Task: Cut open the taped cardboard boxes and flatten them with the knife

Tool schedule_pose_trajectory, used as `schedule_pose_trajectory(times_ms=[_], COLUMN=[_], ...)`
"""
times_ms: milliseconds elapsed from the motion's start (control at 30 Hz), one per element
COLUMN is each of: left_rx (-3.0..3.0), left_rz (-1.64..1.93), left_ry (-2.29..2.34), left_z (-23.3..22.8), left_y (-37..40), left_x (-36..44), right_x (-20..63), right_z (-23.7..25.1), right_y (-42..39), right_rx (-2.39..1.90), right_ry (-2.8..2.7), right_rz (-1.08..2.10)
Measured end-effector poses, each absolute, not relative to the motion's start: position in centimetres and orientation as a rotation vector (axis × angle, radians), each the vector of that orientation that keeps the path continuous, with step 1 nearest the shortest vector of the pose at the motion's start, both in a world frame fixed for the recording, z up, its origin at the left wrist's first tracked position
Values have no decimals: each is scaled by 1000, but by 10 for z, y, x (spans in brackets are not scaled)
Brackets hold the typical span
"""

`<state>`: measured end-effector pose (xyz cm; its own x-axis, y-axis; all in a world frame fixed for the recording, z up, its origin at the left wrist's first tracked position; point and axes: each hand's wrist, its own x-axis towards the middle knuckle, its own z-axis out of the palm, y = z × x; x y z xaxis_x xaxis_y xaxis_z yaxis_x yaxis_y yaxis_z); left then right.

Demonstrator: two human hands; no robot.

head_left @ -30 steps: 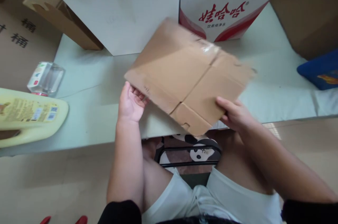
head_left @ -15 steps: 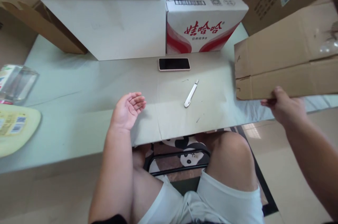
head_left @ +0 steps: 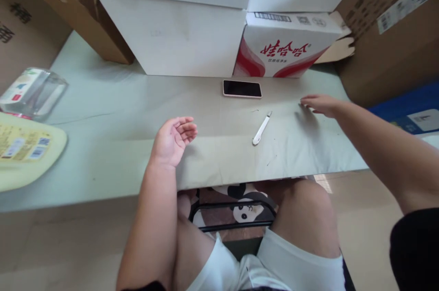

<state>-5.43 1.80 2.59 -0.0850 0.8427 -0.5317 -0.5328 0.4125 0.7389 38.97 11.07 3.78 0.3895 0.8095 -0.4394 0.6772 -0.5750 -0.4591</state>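
My left hand (head_left: 173, 141) rests palm up on the table near its front edge, fingers loosely curled and holding nothing. Over the right part of the table is my right hand (head_left: 319, 104), palm down, its fingers stretched to the left with nothing in them. Between the two hands lies a white utility knife (head_left: 262, 128), slanted, its tip pointing away from me. Behind the knife a smartphone (head_left: 242, 88) lies flat with its dark screen up. Neither hand touches the knife or the phone.
White boxes (head_left: 171, 37) are stacked at the back, beside a red-and-white carton (head_left: 281, 48). Large brown cardboard boxes (head_left: 373, 57) stand right, near a blue box (head_left: 411, 108). At left lie a clear bottle (head_left: 41, 94) and a yellow bottle (head_left: 30, 149) on the pale-green-covered table (head_left: 113, 153).
My right hand has let go of the flattened cardboard box and moved left over the table. That cardboard has left the front right. My left hand stays much the same; the view has shifted.
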Motion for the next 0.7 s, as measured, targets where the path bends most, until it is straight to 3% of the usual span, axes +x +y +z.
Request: schedule_pose_trajectory(times_ms=[300, 567, 700], left_rx=[317, 281, 230], left_rz=[1273, 1378, 1428], left_ry=[1136, 1214, 1200], left_z=[27, 24, 20], left_y=[5, 5, 8], left_x=[-70, -97, -116], right_x=[323, 140, 22], right_z=[52, 75, 77], right_y=[104, 127, 156], right_rx=[-2402, -1547, -1129], right_ry=[-2171, -2817, -2869], right_rz=[745, 485, 376])
